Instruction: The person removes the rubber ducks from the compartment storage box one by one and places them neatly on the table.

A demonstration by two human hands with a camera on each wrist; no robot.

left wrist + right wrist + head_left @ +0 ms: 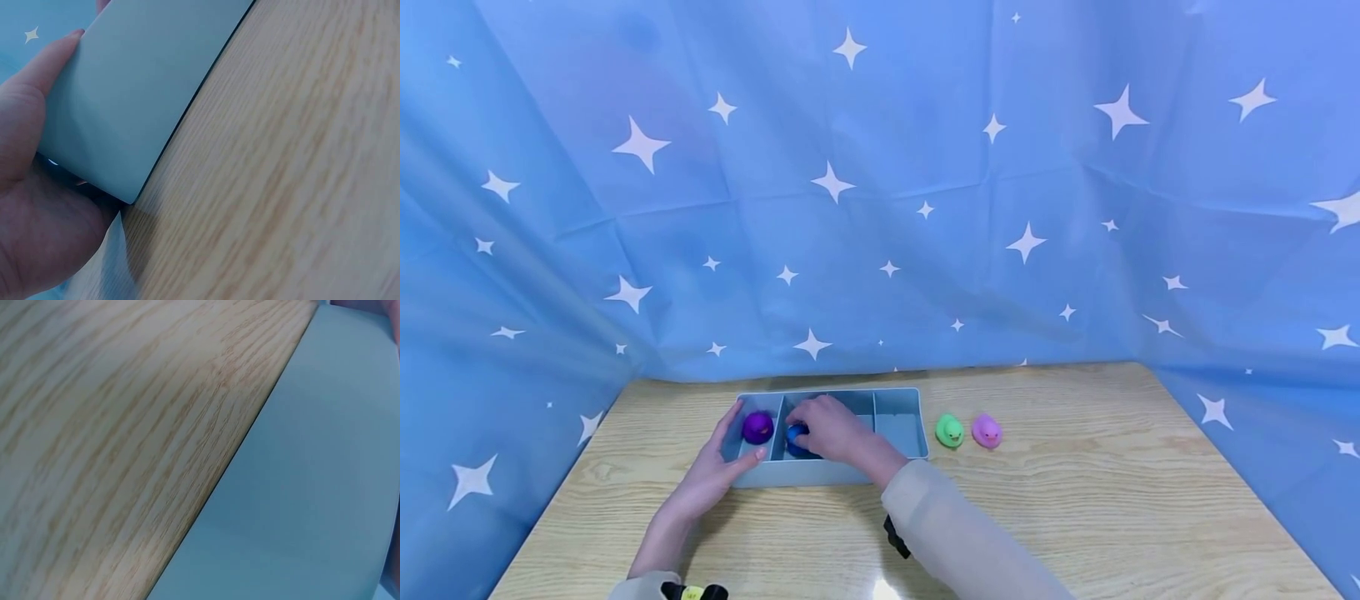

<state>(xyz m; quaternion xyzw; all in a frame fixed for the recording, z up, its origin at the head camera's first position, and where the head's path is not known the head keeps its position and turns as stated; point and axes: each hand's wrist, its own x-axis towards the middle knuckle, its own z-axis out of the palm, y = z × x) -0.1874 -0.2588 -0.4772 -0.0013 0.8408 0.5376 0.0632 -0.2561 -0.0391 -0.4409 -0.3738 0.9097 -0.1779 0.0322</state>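
A grey-blue divided box [820,475] lies lengthwise across the wooden table. My left hand [711,475] grips its left end, with the thumb over the front rim and the fingers along the end wall. In the left wrist view the left hand [44,206] wraps the box's corner beside the front wall [137,81]. A purple toy duck [757,427] sits in the leftmost compartment. My right hand [835,429] reaches into the compartment beside it and holds a blue toy duck [795,440], partly covered by the fingers.
A green toy duck [950,431] and a pink toy duck [987,431] stand side by side on the table [1120,492], just right of the box. Low dividers split the box into compartments. A blue star-patterned cloth [910,167] hangs behind the table and at both sides.
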